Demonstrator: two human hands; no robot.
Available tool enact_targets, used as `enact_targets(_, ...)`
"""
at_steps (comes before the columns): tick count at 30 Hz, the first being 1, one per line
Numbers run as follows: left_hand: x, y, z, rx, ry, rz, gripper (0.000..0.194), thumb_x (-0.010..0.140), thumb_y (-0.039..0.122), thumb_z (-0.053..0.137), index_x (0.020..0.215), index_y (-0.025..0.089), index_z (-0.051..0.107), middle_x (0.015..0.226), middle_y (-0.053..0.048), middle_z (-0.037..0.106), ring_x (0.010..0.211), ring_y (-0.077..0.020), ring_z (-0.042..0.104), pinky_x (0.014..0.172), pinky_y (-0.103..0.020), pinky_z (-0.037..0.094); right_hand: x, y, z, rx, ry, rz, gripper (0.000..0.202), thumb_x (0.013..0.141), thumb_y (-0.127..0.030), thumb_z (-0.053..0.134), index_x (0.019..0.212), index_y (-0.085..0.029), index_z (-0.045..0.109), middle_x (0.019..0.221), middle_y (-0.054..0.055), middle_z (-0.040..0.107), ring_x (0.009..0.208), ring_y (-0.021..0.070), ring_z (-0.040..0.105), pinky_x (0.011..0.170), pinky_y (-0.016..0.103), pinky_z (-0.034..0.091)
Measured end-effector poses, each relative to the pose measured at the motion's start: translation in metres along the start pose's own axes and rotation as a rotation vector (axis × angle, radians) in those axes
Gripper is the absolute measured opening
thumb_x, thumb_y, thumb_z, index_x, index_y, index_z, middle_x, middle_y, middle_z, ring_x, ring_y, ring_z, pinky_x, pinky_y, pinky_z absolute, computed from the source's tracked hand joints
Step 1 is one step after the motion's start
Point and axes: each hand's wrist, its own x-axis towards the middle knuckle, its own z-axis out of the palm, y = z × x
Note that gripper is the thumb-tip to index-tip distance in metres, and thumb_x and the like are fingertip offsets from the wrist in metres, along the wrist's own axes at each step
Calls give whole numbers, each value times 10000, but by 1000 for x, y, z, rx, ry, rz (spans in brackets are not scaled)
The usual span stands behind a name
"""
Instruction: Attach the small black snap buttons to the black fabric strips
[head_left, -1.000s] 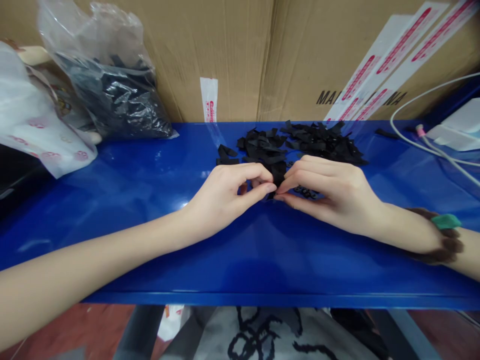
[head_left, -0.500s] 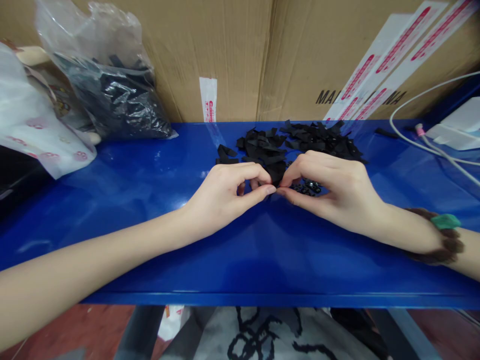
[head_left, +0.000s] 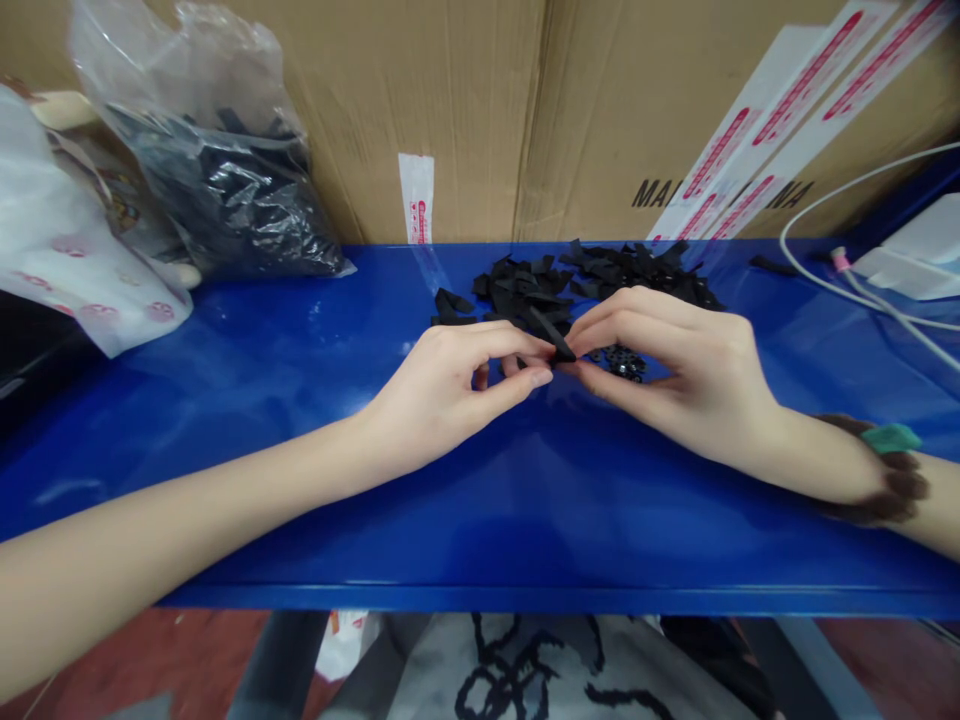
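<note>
Your left hand and right hand meet over the middle of the blue table, thumbs and fingers pinched on one small black strip between them. The strip is folded, with one narrow end sticking up and away from you toward the left; your fingers hide the rest, so you cannot tell what lies inside the fold. Just behind your fingertips sits a heap of black strips, with another heap to its right, partly behind your right hand. Small black pieces lie near your right thumb, seen through the gap under your curled fingers. A clear bag of dark material leans against the cardboard at the back left, well apart from your hands.
</note>
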Motion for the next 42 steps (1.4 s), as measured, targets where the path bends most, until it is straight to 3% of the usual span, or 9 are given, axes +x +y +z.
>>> enact_targets(4, 0, -2, -12, 385, -43, 106, 221, 908, 289, 576, 1067, 163, 665, 1031, -30, 678, 952, -175, 589, 827, -285, 467, 0, 2, -2, -31, 22, -52, 41, 832, -133, 603, 838, -172, 593, 925, 69, 676, 832, 185, 620, 760, 323, 486)
enact_targets(9, 1, -12, -19, 719, -200, 8, 271, 906, 371, 570, 1070, 191, 688, 1004, -45, 679, 970, -241, 572, 831, -356, 452, 0, 8, -2, -94, -3, -54, 39, 849, -150, 587, 849, -189, 584, 828, 31, 683, 766, 180, 622, 708, 336, 462)
enact_targets(15, 1, -19, -17, 738, -211, 40, 211, 937, 303, 525, 1026, 231, 702, 971, -19, 691, 910, -212, 577, 763, -321, 403, 1, 8, -4, -144, -48, -38, 55, 883, -177, 552, 866, -215, 588, 815, 3, 688, 735, 164, 608, 684, 327, 427)
enact_targets(27, 5, -12, -21, 886, -217, 234, 262, 967, 249, 434, 907, 149, 668, 870, -60, 661, 859, -232, 560, 699, -336, 394, 8, 3, -7, -147, -75, -98, 38, 893, -163, 553, 893, -196, 573, 845, 10, 693, 760, 150, 606, 688, 312, 411)
enact_targets(34, 3, -10, -24, 964, -148, 362, 167, 902, 177, 520, 801, 127, 643, 766, -67, 624, 788, -233, 563, 628, -327, 384, 11, 0, -10, -143, -92, -124, 54, 888, -152, 566, 919, -197, 568, 860, 10, 688, 766, 141, 594, 693, 306, 407)
enact_targets(42, 3, -9, -22, 910, -14, 271, 188, 884, 188, 476, 794, 123, 627, 775, -59, 643, 764, -208, 566, 658, -324, 421, 11, 0, -11, -117, -115, -136, 50, 904, -164, 550, 917, -194, 588, 855, 18, 688, 780, 148, 612, 696, 309, 415)
